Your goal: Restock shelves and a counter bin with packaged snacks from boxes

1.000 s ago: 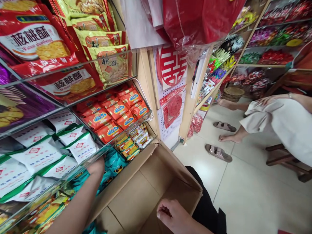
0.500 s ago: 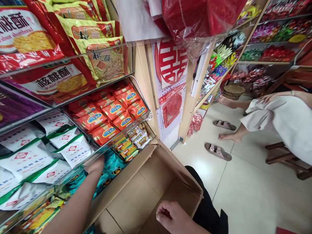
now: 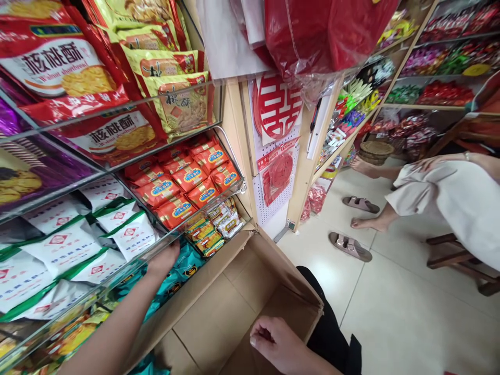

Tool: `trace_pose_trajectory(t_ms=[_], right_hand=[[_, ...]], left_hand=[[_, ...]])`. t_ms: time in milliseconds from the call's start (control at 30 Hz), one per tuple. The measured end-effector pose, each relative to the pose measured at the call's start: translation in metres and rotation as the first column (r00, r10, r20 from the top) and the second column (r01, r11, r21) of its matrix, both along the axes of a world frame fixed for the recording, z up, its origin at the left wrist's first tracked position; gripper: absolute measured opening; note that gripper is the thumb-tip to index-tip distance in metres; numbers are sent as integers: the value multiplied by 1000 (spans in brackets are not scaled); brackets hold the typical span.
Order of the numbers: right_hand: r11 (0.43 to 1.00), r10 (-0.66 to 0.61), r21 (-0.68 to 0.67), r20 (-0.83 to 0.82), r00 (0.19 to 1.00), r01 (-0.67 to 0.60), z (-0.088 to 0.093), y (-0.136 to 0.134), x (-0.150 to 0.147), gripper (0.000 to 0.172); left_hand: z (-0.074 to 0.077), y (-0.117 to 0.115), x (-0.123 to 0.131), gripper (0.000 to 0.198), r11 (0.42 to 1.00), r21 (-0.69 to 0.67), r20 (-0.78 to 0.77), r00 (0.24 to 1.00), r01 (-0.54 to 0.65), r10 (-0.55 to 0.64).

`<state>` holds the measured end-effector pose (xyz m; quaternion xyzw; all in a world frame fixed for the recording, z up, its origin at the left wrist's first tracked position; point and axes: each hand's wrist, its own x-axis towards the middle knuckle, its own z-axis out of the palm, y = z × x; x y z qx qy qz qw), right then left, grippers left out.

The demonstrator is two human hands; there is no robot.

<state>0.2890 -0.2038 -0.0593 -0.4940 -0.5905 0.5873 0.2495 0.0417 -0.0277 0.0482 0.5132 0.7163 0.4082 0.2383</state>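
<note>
In the head view, the left grip (image 3: 164, 259) is held low at the shelving, among teal packets (image 3: 190, 262), which are seen just beside it on the right and below it. Its fingers are partly covered by the shelf's clear front strip (image 3: 97, 291), so whether they are spread, drawn together or clamped on a packet cannot be told. White packets with green edges (image 3: 135, 237) are stacked above and to the left of this grip; above it, red-orange packets (image 3: 192, 175) are laid in rows, and small yellow-green packets (image 3: 209, 242) are placed to its right. Below and to its left, yellow packets (image 3: 66, 341) are partly hidden by the forearm.

The right grip (image 3: 269, 338) is held over an open cardboard carton (image 3: 211, 297), by which most of the space between both grips is filled. Its fingers are loosely curled, with the thumb near them; whether the tips are met cannot be told. Beyond it, farther right, two sandals (image 3: 350, 247) are left on the tiled floor (image 3: 402, 307), near a seated person in pale trousers (image 3: 449, 192)
</note>
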Motion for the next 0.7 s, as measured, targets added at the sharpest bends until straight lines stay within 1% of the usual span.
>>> trace_pose_trajectory(t_ms=[67,133,200,267,300,333,367,400,433,467,500,533,600,633,700], right_hand=[[1000,0,6,20,1000,0,-1,-1,1,16],[1000,0,20,24,1000,0,-3,-2,1,16],[999,7,32,10,1000,-7,-7,-3,2,17],[999,20,43,2,1000,-20,-9,-4,2,18],[999,28,47,6,1000,-28,-10,-5,1,18],[998,34,51,13,999,-34,-12,-6,1,18],[998,40,53,23,999,-41,-13,-7,0,17],[997,47,57,36,998,-49,-14,-8,-1,17],[996,55,61,50,997,-58,-15,-8,-3,16],[995,63,68,66,996,-67,-16,-9,-4,16],[994,75,77,82,994,-82,-18,-10,-5,16],[992,87,84,102,991,-96,-19,-11,-6,15],[988,106,100,145,984,-121,-22,-12,-7,14],[986,109,110,164,980,-128,-23,-13,-7,14],[980,108,142,203,973,-138,-25,-14,-7,15]], left_hand=[[2,-16,3,30,999,-31,-75,997,31,-33],[8,-43,6,28,997,-44,-126,990,63,-68],[16,-84,10,24,995,-31,-155,983,98,-102],[17,-135,15,20,990,12,-185,973,143,-139],[13,-162,17,19,970,67,-259,943,233,-209],[6,-186,19,19,930,45,-322,887,364,-332],[-6,-207,21,24,856,-78,-338,795,511,-504],[-20,-224,21,32,728,-234,-301,664,645,-685],[-37,-237,20,41,600,-394,-240,552,696,-799],[-56,-245,18,49,569,-509,-231,534,646,-813],[-74,-250,15,57,589,-615,-254,575,525,-778],[-91,-252,11,62,595,-666,-265,604,449,-752],[-118,-251,4,64,603,-721,-284,649,341,-706],[-128,-250,1,64,611,-733,-296,668,299,-683],[-139,-249,-2,57,630,-736,-311,701,249,-641]])
